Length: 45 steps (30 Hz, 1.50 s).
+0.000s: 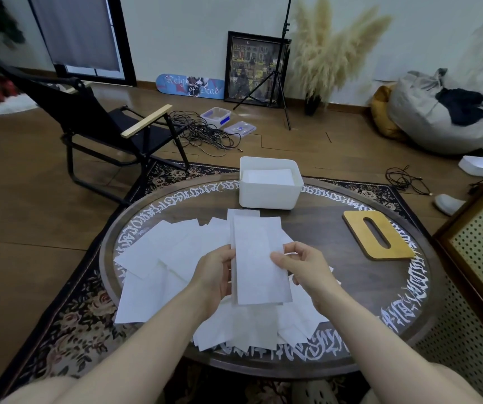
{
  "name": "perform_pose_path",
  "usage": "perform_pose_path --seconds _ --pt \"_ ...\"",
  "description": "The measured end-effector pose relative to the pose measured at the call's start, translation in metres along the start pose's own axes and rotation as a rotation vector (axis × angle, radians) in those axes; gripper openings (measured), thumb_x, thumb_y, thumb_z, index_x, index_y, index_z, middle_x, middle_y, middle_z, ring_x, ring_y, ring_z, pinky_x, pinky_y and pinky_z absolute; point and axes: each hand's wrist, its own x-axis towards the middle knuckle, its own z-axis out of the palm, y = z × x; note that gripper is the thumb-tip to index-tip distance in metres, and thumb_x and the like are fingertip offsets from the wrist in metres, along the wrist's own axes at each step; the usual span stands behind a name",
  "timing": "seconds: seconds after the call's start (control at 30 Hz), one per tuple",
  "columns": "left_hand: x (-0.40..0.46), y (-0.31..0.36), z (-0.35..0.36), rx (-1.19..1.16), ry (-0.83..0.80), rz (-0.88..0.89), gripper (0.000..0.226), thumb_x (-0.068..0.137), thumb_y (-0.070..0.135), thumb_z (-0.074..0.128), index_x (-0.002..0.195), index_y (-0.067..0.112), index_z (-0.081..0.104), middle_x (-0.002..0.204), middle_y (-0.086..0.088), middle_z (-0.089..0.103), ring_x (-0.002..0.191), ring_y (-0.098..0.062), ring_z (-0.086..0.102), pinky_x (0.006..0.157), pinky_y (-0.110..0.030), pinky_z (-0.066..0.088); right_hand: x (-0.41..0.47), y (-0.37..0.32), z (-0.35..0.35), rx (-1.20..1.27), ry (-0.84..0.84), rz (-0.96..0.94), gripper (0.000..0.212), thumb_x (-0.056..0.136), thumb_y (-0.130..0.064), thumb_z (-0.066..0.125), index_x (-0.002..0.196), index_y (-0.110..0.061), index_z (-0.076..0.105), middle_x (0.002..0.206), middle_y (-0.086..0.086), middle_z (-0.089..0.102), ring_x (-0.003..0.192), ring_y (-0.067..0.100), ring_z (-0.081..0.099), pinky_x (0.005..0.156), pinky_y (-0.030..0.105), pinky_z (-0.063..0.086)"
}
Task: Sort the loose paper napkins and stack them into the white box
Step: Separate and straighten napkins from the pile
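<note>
I am at a round dark bench (351, 339) with white lettering around its rim, standing on a flowered rug (68, 325) over a brown wooden floor.

Above the middle of it I hold a small sheaf of folded napkins (259, 258), long side running away from me. My left hand (215, 275) grips its left edge, thumb on top and fingers curled underneath. My right hand (301, 268) pinches the right edge between thumb and forefinger, the other fingers loosely bent, both forearms reaching in from the near edge.

Beneath my hands the loose napkins (158, 258) lie scattered and overlapping across the left and near part of the bench, some reaching its near rim.

Beyond them, at the far edge, stands the white box (269, 196), open on top, with a flat white stack already inside. To its right, well apart from it, lies a flat wooden lid (380, 237) with a long slot cut through it.

Farther out on the floor are a black folding chair (112, 123) at left, a tangle of cables (205, 135), a framed picture (252, 68) against the wall, dried pampas grass (330, 53), and a grey beanbag (429, 112) at right.
</note>
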Motion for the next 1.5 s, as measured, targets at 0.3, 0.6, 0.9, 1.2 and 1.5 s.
perform_pose_path --seconds 0.3,0.6,0.9,1.2,1.5 --pt "-0.002 0.003 -0.003 -0.006 -0.001 0.001 0.035 0.094 0.018 0.038 0.104 0.014 0.071 0.100 -0.010 0.074 0.084 -0.025 0.065 0.069 -0.033 0.046 0.001 0.005 0.000 -0.115 -0.106 0.210 0.039 0.084 -0.048 0.065 0.108 -0.018 0.065 0.091 -0.008 0.069 0.077 0.011 0.057 0.069 0.027 0.034" --pt "-0.002 0.003 -0.010 0.130 0.046 0.011 0.031 0.094 0.043 0.052 0.105 0.019 0.068 0.100 -0.003 0.074 0.093 -0.023 0.069 0.073 -0.032 0.052 0.002 0.008 0.012 -0.058 -0.125 0.097 0.014 0.082 -0.024 0.073 0.091 -0.013 0.069 0.089 0.000 0.074 0.080 0.017 0.061 0.071 0.028 0.038" --pt "-0.001 0.006 -0.027 0.165 0.267 0.225 0.019 0.085 -0.003 0.061 0.092 0.014 0.066 0.098 -0.010 0.071 0.084 -0.026 0.065 0.066 -0.030 0.049 0.008 0.010 0.014 -0.124 -0.080 -0.015 0.002 0.086 -0.008 0.067 0.086 -0.007 0.065 0.065 0.001 0.066 0.050 0.007 0.054 0.045 0.006 0.036" --pt "-0.007 0.012 -0.065 0.190 0.402 0.185 0.019 0.090 0.001 0.057 0.108 0.005 0.064 0.103 -0.011 0.067 0.095 -0.031 0.063 0.077 -0.036 0.051 0.028 0.036 -0.025 -0.486 0.057 -0.058 0.010 0.081 -0.010 0.071 0.085 -0.017 0.065 0.072 -0.001 0.058 0.061 0.011 0.049 0.061 0.026 0.038" --pt "-0.010 0.013 -0.070 0.162 0.382 0.121 0.012 0.091 0.002 0.056 0.097 0.011 0.063 0.093 -0.006 0.065 0.080 -0.022 0.061 0.073 -0.033 0.050 0.040 0.041 0.001 -0.544 -0.005 -0.041 0.022 0.080 -0.015 0.072 0.100 -0.018 0.062 0.093 0.001 0.060 0.074 0.010 0.054 0.068 0.024 0.043"
